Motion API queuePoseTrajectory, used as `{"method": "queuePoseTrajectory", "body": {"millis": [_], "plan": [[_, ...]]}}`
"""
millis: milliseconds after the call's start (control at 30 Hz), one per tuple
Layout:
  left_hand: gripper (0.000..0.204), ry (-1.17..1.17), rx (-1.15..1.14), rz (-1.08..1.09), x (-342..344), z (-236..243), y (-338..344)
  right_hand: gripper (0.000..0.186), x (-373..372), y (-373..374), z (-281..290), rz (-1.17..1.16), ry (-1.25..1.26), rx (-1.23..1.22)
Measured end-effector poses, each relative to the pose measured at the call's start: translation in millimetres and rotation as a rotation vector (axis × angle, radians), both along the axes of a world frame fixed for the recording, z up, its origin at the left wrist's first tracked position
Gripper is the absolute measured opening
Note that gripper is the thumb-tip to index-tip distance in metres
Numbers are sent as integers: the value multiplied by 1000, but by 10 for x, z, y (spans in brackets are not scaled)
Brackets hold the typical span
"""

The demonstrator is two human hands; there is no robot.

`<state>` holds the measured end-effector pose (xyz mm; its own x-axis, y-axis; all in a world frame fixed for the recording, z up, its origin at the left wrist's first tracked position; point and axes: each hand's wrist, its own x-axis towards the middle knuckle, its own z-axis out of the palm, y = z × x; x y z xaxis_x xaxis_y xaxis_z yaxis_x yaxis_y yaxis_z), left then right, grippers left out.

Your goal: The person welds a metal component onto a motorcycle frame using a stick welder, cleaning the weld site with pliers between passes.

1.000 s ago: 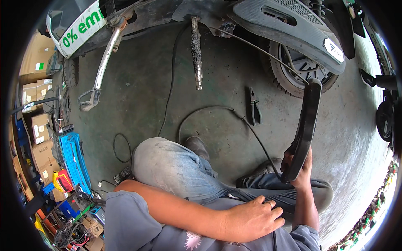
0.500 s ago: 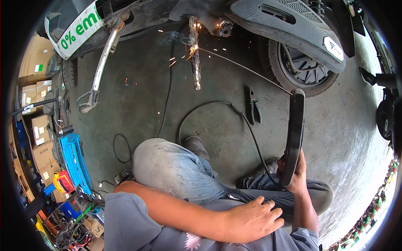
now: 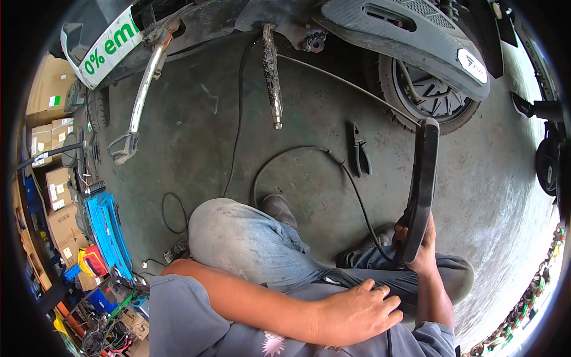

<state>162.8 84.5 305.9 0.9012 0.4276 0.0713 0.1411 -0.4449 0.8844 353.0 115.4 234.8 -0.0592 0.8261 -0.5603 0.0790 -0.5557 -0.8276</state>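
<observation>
My right hand is wrapped round a long black welding electrode holder. From its far end a thin welding rod reaches up and left. The rod's tip is close beside a dark, rough-surfaced metal bar hanging from the vehicle's underside; I cannot tell whether they touch. A faint orange glow shows at the tip. My left hand rests on my lap, holding nothing, fingers apart and slightly bent. A black cable loops across the floor to the holder's near end.
Combination pliers lie on the floor left of the holder. Overhead is a vehicle with a wheel and grey side panel; a worn metal stand hangs at left. Cardboard boxes and blue folded material line the left side.
The bright sparks at the bar have gone. The rod's tip has moved slightly up, and the holder's far end has shifted a little up and right. My left hand stays put.
</observation>
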Motion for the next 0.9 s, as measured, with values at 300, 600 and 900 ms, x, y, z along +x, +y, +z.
{"method": "queuePoseTrajectory", "body": {"millis": [300,600,900], "plan": [[20,-27,2,27,16,-27,-33,36,-24,31,-43,92,-53,-10],[19,4,-4,27,3,11,-9,40,60,-65,-120,68,20,6],[18,-28,-8,25,15,-7,8,36,145,-8,-148,333,-573,512]]}}
